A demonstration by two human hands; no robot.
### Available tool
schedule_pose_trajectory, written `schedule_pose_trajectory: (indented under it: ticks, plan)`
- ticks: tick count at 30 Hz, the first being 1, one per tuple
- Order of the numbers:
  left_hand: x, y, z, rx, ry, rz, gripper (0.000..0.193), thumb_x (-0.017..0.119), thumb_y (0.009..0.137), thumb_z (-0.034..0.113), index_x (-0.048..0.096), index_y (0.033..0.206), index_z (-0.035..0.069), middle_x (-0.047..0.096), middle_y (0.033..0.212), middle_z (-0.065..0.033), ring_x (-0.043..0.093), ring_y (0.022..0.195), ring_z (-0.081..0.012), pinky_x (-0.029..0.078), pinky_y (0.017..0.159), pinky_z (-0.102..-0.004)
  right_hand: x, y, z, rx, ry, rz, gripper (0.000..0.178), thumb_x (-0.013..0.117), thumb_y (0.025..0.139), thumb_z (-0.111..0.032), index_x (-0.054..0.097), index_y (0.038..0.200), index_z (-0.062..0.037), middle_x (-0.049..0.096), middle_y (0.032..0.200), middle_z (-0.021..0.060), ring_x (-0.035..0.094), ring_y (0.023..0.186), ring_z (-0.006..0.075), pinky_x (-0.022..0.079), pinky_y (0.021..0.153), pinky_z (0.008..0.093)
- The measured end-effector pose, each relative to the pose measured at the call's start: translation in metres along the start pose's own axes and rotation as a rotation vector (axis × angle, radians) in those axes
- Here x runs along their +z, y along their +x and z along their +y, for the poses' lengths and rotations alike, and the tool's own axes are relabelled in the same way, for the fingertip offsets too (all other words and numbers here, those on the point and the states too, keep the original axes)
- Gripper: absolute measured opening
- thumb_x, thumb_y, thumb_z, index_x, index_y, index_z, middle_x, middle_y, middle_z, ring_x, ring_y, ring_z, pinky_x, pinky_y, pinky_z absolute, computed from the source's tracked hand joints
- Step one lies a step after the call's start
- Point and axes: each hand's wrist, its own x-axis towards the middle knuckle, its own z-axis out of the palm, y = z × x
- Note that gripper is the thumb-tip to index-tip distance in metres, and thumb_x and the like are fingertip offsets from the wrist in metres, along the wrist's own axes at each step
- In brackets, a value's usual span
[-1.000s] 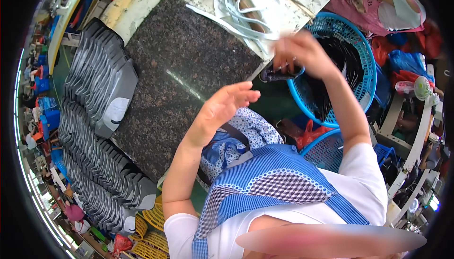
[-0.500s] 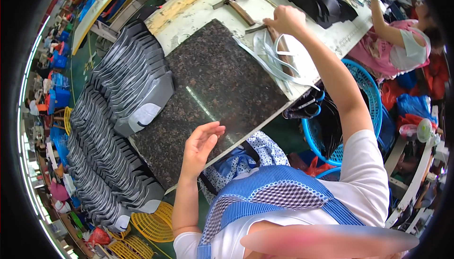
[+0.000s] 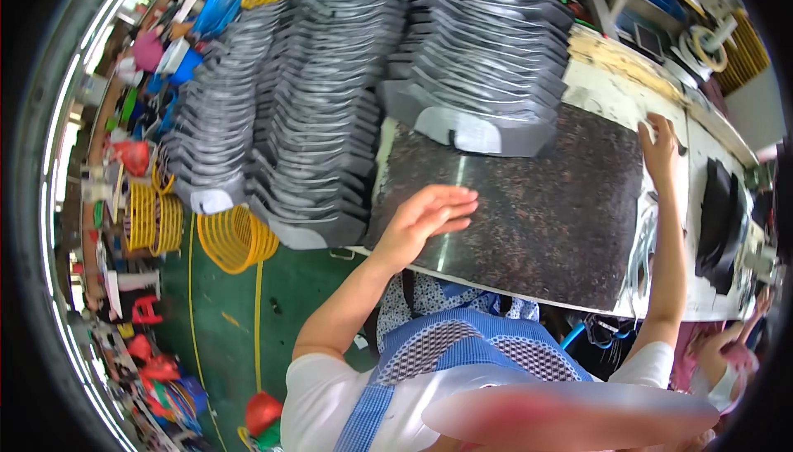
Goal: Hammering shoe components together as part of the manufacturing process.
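My left hand [image 3: 425, 221] is over the near left part of a dark speckled stone slab [image 3: 537, 212], fingers stretched out and holding nothing. My right hand [image 3: 659, 151] is past the slab's right edge, above the white tabletop, its fingers bent but apart. I see nothing held in it; a small dark thing beside it is too hidden to name. Close to the left hand, a row of overlapping dark grey shaped pieces [image 3: 483, 64], the front one with a pale patch, rests partly on the slab. White straps [image 3: 640, 246] lie near my right forearm.
More rows of grey pieces [image 3: 322, 113] stand to the left. Black pieces [image 3: 717, 221] lie on the table at right. A yellow basket [image 3: 235, 237] is on the green floor [image 3: 306, 312]. Another person [image 3: 723, 361] is at the lower right.
The view has swung left, bringing the grey rows to the middle. My right hand has left the wooden-handled tool it was at. My left hand still hovers over the slab.
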Motion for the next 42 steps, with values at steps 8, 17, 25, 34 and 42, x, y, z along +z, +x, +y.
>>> schedule_pose_trajectory:
  ticks: [8,17,25,34,42]
  plan:
    - [-0.029,-0.031,-0.006,0.549,-0.571,0.145,0.085,0.027,0.098,0.069,0.022,0.156,0.007,0.03,0.159,-0.0164,0.029,0.147,-0.0319,0.024,0.119,-0.0439,0.032,-0.134,-0.399,-0.916,1.019,-0.425,0.049,0.063,0.09,-0.025,0.055,0.129,0.0024,0.05,0.138,0.0234,0.047,0.128,0.0406,0.034,0.109,0.049]
    - [-0.081,-0.224,-0.005,0.768,-0.791,0.83,0.097,0.025,0.091,0.08,0.011,0.159,0.012,0.032,0.157,-0.0209,0.029,0.148,-0.0323,0.022,0.12,-0.0471,0.077,-0.295,-0.476,-1.288,1.057,-0.849,0.089,0.064,0.09,-0.033,0.014,0.155,0.0031,0.021,0.159,0.0273,0.017,0.149,0.0433,0.017,0.12,0.0521]
    - [-0.091,-0.267,0.05,1.252,0.271,1.215,0.08,0.04,0.097,0.066,0.034,0.15,0.005,0.037,0.153,-0.0207,0.033,0.145,-0.0306,0.021,0.121,-0.0443,0.137,-0.332,-0.442,-0.599,0.813,-2.013,0.065,0.042,0.105,-0.044,0.036,0.15,0.0021,0.048,0.146,0.0237,0.044,0.138,0.0348,0.03,0.117,0.0421]
    - [-0.061,-0.161,-0.067,0.947,1.383,0.669,0.085,0.046,0.092,0.065,0.033,0.153,0.007,0.025,0.161,-0.0183,0.023,0.149,-0.0376,0.014,0.119,-0.0582,0.143,-0.279,-0.415,0.61,2.143,-1.588,0.097,0.039,0.092,-0.076,0.023,0.155,-0.0051,0.031,0.157,0.0201,0.031,0.145,0.0318,0.023,0.12,0.0446]
    - [-0.076,-0.178,-0.012,0.515,0.572,0.749,0.074,0.047,0.099,0.049,0.027,0.153,0.003,0.024,0.16,-0.0203,0.021,0.148,-0.0372,0.013,0.119,-0.055,0.066,-0.223,-0.469,-0.775,1.341,-0.77,0.079,0.051,0.094,-0.051,0.028,0.153,-0.0018,0.032,0.154,0.0254,0.033,0.141,0.0356,0.02,0.119,0.0508]
